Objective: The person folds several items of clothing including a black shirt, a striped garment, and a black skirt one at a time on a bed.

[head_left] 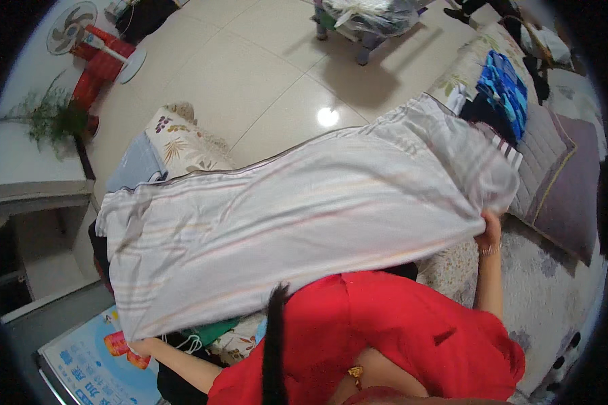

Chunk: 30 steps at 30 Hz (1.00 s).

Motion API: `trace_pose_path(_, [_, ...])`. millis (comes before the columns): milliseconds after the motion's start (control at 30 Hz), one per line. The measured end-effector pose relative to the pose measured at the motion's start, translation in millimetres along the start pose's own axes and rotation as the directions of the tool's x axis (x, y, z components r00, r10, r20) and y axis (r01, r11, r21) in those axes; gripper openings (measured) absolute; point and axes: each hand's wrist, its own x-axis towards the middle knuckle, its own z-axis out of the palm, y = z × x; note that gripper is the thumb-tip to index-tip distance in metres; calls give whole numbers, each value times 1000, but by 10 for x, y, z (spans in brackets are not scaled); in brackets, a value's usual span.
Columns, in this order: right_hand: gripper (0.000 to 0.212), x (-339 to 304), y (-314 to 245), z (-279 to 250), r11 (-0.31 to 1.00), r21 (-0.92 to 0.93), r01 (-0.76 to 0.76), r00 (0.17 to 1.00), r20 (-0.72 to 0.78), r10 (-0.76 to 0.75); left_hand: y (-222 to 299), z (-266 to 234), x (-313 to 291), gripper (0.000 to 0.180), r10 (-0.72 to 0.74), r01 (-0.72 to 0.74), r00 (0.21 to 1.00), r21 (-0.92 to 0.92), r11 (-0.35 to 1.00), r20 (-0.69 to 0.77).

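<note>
Striped white cloth [304, 216], count 1: held spread, left of the mauve cushion [571, 192] (1). Hands, 2: left hand [140, 346] pinches its near-left corner; right hand [491, 233], just left of the cushion, grips its right edge. Risk, judged: a wide swing of the blurred right end could drag the blue patterned cloth [503, 94] (1) beyond the cushion; uneven tension could crease the held one. Far left of cushion: pedestal fan [101, 46], 1.

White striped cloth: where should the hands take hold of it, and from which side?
The white striped cloth is probably best held at both ends of its near edge, from the person's side. It is broad and limp, with the dark-trimmed edge on the far side; the left hand grips the near-left corner, the right hand the near edge's right end.
</note>
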Motion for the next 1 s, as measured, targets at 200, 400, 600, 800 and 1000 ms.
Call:
trace_pose_path(200, [13,-632,1943,-1131,648,-22,-761,625,-289,725,-527,-410,-499,36,-234,85,970,817,570,63])
trace_pose_path(400, [22,-281,1843,-1530,472,-823,-316,948,-259,184,-774,-131,-591,38,-433,407,895,200,891,108])
trace_pose_path(600, [24,1067,771,471,452,-790,413,873,202,-444,-36,578,-457,42,-429,502,859,-287,816,281])
trace_pose_path(800, [32,2198,1057,2565,166,-718,676,733,631,-255,-88,447,-414,46,-463,538,839,-310,784,285])
trace_pose_path(1000, [26,2747,1214,3206,-251,-556,793,608,690,392,-796,-354,-346,51,-597,612,791,-147,777,136])
